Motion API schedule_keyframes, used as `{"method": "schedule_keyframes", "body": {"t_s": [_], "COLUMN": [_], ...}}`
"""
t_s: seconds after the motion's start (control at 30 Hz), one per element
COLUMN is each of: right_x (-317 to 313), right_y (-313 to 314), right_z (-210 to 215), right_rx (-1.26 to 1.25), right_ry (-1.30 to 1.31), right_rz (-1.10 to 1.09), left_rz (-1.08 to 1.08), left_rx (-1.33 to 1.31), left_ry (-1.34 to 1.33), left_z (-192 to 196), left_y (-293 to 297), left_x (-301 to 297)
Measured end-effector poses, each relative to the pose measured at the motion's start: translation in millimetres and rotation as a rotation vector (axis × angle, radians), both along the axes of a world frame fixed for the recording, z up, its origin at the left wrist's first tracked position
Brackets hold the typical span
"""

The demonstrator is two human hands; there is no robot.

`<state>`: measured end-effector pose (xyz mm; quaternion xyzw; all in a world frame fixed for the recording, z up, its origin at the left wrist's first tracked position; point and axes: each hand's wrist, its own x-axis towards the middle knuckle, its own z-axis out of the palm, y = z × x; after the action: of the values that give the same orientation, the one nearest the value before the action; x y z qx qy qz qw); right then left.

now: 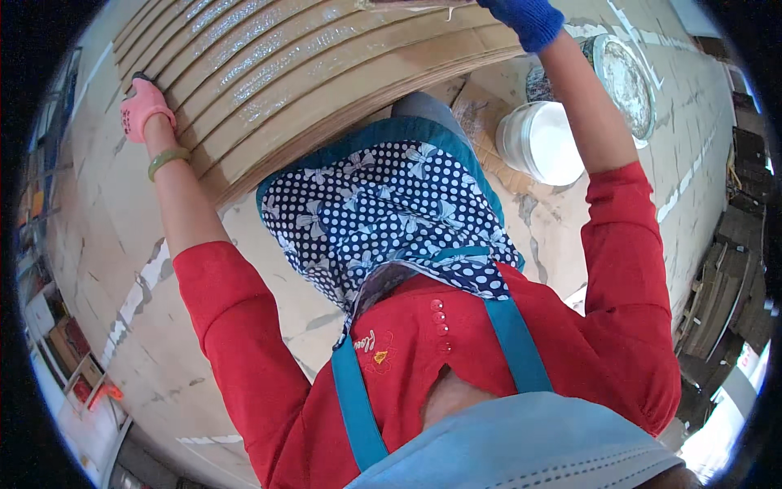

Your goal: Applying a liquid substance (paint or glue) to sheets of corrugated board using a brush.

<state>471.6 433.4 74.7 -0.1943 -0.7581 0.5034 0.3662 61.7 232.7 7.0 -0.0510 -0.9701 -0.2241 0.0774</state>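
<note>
Brown cardboard sheets (pixel 269 90) lie fanned out in front of me, their overlapped edges forming long stepped strips. Shiny wet-looking streaks, like glue, run across the strips. My left hand (pixel 146 110), in a pink glove with dark fingertips, is closed on the left edge of the sheets. At the top edge of the picture, my right hand (pixel 528 18) wears a blue knit glove and is partly cut off. Beside its fingers shows the lower edge of a flat, pinkish-brown brush-like tool (pixel 415 4), with a pale strand hanging from it; most of this tool is out of view.
A white bucket (pixel 515 138) stands right of the sheets, on a brown cardboard piece (pixel 476 122). Behind it is a larger tub (pixel 651 114) smeared whitish inside. The worn floor (pixel 122 269) has white lines. Stacked brown boards (pixel 717 293) line the far right.
</note>
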Motion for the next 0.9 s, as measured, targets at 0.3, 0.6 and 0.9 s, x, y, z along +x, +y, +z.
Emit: {"method": "schedule_keyframes", "body": {"t_s": [0.3, 0.6, 0.9], "right_x": [18.9, -14.6, 48.5], "right_y": [0.5, 42.7, -15.6], "right_z": [-45.4, -23.2, -50.0], "right_rx": [-0.139, -0.137, -0.326], "right_ry": [-0.006, 0.154, 0.032], "right_rz": [0.166, 0.11, 0.201], "left_rz": [0.011, 0.019, 0.012], "left_rx": [0.007, -0.015, -0.003], "left_ry": [0.028, 0.018, 0.032], "left_z": [-9.8, -5.1, -8.0], "left_y": [-7.2, -1.3, -7.8], "left_x": [-9.3, -8.0, -8.6]}}
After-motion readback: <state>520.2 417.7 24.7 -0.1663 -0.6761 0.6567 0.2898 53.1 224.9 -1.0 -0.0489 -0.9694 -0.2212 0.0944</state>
